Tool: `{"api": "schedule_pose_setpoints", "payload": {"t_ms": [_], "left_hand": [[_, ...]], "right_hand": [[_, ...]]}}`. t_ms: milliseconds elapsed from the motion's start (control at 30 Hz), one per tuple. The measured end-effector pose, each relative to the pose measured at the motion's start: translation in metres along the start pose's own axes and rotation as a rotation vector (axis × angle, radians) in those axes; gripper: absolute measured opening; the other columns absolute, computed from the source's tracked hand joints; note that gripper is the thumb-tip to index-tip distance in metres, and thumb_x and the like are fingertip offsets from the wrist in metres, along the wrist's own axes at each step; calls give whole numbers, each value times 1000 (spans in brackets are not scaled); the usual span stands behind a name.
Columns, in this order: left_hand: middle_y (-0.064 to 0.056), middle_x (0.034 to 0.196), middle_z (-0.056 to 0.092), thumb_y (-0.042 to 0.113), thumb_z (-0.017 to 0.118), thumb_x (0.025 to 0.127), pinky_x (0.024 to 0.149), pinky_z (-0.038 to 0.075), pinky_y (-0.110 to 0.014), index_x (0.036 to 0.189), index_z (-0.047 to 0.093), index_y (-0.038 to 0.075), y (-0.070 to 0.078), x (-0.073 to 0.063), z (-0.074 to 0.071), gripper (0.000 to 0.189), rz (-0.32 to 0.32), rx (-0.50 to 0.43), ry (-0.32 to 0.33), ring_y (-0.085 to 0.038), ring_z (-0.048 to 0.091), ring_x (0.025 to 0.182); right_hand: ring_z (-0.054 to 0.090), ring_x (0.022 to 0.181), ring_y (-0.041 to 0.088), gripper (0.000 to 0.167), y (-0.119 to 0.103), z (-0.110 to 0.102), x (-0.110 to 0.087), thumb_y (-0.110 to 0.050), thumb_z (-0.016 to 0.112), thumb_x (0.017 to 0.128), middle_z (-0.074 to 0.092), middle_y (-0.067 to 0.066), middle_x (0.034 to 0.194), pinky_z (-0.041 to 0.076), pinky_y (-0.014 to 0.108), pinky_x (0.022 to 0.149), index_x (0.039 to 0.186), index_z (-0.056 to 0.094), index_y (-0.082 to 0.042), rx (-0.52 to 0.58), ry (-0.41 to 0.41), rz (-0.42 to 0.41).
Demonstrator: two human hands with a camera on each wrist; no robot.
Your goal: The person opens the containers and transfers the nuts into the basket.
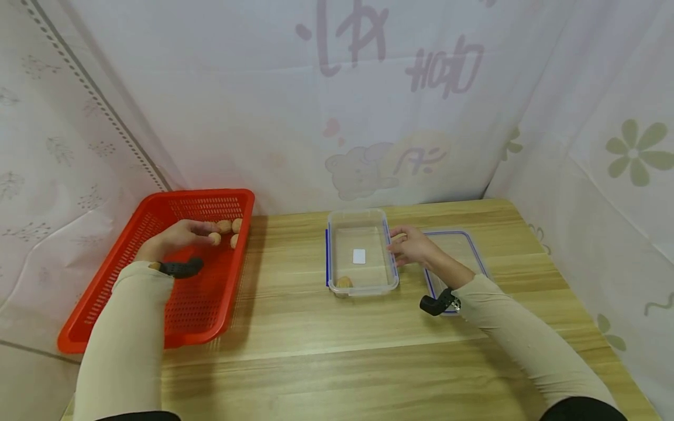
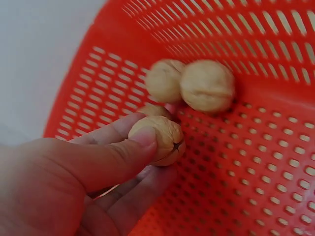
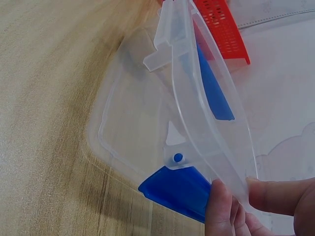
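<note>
My left hand (image 1: 181, 237) is inside the red basket (image 1: 197, 336), pinching a walnut (image 2: 158, 140) between thumb and fingers. Several other walnuts lie there, two of them touching side by side, the nearer walnut (image 2: 206, 86) being the larger in the left wrist view. Another walnut is partly hidden behind the held one. With thumb and fingertips, my right hand (image 1: 413, 245) grips the right-hand rim of the clear plastic box (image 1: 363, 222), by its blue latch (image 3: 179, 191). One walnut (image 1: 344, 282) sits in the box's near left corner.
A clear lid (image 1: 458, 248) with a blue seal lies on the wooden table (image 1: 295, 345), right of the box and partly under my right forearm. Patterned white cloth (image 1: 253, 105) hangs behind the table and along both sides.
</note>
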State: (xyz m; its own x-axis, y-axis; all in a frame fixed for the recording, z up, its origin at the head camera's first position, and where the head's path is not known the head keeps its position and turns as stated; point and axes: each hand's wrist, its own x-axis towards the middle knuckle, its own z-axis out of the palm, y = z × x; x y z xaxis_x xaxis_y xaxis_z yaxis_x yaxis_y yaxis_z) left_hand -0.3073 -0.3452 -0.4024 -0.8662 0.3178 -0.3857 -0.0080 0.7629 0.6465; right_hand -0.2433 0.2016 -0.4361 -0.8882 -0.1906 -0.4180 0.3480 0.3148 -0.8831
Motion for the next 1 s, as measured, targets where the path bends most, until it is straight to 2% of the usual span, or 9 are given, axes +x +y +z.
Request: {"api": "schedule_pose_setpoints", "payload": {"t_ms": [133, 200, 333, 500, 800, 1000], "left_hand": [[-35, 146, 43, 30, 65, 101, 109, 33, -68, 144, 47, -10, -9, 3, 7, 61, 1, -22, 7, -51, 36, 134], [-33, 143, 46, 30, 66, 101, 106, 35, -67, 140, 52, -8, -12, 4, 11, 57, 15, -25, 17, -48, 37, 131], [-28, 139, 50, 28, 67, 101, 102, 39, -59, 135, 60, -6, -13, 5, 18, 49, 42, -24, 26, -43, 38, 127], [-31, 137, 53, 22, 64, 102, 107, 39, -56, 137, 52, -12, -13, 10, 24, 50, 56, -62, 16, -44, 43, 129], [-37, 140, 51, 23, 63, 103, 110, 36, -62, 140, 49, -15, -14, 14, 25, 55, 16, -48, 49, -50, 44, 131], [-36, 135, 56, 24, 65, 102, 108, 40, -60, 137, 54, -14, -16, 15, 23, 53, 36, -66, 60, -46, 49, 126]], "right_hand": [[64, 79, 19, 46, -2, 0, -2, -1, 60, 100, 59, 16, 106, 62, 34, 73, 140, 40, 5, 2, -3, -8], [64, 79, 19, 45, -3, 0, -3, 0, 59, 100, 59, 16, 105, 62, 34, 72, 139, 39, 6, 3, -6, -18], [63, 82, 19, 44, -2, 1, -3, 0, 59, 100, 58, 15, 105, 62, 33, 73, 139, 39, 6, 5, -6, -19], [62, 86, 20, 46, 0, 1, 0, 0, 60, 100, 58, 16, 107, 62, 36, 76, 141, 40, 4, 2, 7, 2], [62, 84, 19, 46, -1, 1, 0, -1, 59, 101, 57, 15, 108, 62, 34, 73, 142, 39, 3, -1, 2, 0], [63, 82, 19, 47, -2, 2, -1, -1, 59, 101, 57, 16, 108, 62, 37, 76, 142, 38, 5, -3, -5, -6]]}}
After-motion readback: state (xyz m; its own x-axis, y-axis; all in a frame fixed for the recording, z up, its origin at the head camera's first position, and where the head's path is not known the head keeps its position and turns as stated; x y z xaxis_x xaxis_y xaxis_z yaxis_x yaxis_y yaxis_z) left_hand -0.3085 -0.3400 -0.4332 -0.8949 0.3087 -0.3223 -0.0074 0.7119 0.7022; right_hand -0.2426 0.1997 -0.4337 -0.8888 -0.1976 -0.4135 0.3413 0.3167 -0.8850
